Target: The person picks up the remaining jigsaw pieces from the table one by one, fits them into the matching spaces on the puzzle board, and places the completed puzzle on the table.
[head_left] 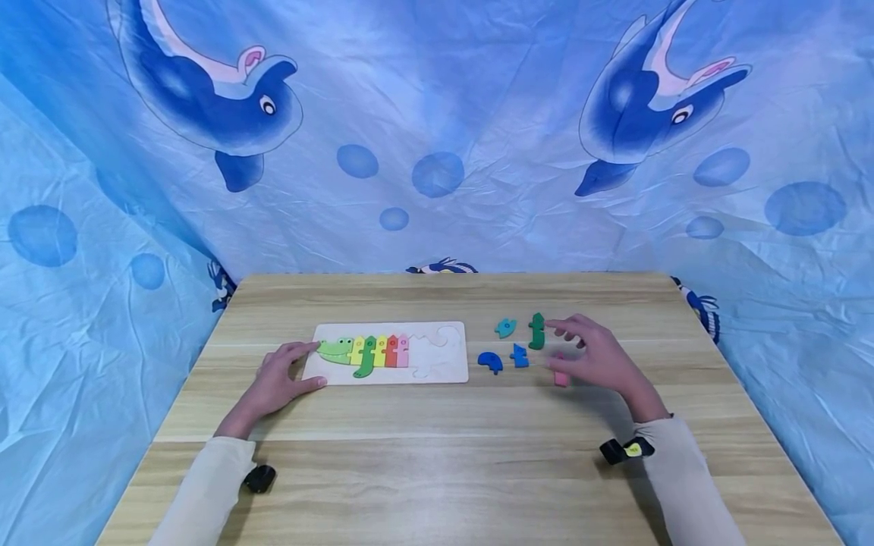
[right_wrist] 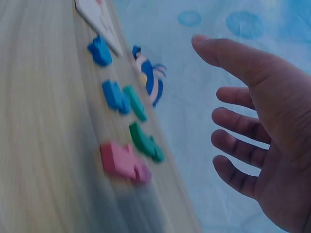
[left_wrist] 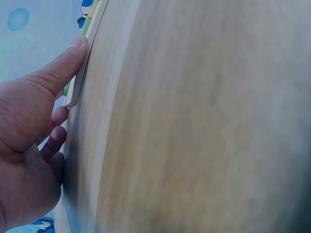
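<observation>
A pale puzzle board (head_left: pixel 437 371) lies on the table, with a crocodile partly filled by coloured pieces: a green head (head_left: pixel 334 350), then yellow, green, red and pink body pieces. My left hand (head_left: pixel 278 381) is at the board's left end, its thumb touching the lower edge in the left wrist view. Above the loose pieces hovers my right hand (head_left: pixel 597 356), fingers apart and holding nothing. Nearest to it are a pink piece (right_wrist: pixel 119 160) and a dark green piece (head_left: pixel 537 331). Farther left lie a teal piece (head_left: pixel 506 327), a blue piece (head_left: pixel 520 356) and a rounded blue piece (head_left: pixel 489 362).
The wooden table (head_left: pixel 410 470) reaches back to a blue cloth backdrop (head_left: pixel 478 227) printed with dolphins. More of this cloth hangs at both sides. Small dark cameras sit on both wrists.
</observation>
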Demonstrator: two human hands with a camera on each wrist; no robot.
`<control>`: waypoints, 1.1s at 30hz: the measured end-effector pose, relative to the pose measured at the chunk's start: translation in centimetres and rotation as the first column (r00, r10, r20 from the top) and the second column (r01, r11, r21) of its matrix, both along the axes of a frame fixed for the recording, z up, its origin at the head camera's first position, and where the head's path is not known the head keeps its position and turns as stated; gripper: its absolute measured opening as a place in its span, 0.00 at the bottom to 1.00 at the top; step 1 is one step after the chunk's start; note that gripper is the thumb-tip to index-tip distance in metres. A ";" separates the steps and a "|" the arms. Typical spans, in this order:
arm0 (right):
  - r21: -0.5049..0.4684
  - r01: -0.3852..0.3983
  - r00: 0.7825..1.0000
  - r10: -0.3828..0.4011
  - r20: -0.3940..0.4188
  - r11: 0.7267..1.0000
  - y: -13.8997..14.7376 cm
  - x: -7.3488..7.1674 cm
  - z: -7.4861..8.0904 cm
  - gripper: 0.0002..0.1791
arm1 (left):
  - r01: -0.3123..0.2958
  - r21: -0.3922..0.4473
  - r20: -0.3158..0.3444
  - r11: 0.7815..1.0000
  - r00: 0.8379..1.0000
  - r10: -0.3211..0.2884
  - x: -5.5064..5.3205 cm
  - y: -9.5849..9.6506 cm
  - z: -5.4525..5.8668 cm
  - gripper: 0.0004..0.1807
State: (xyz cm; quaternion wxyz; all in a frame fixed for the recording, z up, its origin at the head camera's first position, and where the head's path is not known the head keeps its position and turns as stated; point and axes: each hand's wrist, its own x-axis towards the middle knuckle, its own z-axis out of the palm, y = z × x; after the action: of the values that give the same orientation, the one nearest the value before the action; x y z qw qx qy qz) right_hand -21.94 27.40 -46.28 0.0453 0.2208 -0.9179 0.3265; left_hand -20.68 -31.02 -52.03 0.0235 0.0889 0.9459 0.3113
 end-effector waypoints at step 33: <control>0.109 0.043 0.989 -0.058 0.135 0.993 3.9 0.7 -5.1 0.44 | 0.000 -0.003 0.010 1.000 1.000 0.000 0.0 0.1 0.2 0.45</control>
State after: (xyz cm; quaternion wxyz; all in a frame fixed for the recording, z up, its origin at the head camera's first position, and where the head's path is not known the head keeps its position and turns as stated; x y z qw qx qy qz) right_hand -21.22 31.34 -51.41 -0.0216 0.1766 -0.9401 0.2908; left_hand -20.64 -30.90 -51.86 0.0282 0.0874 0.9461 0.3105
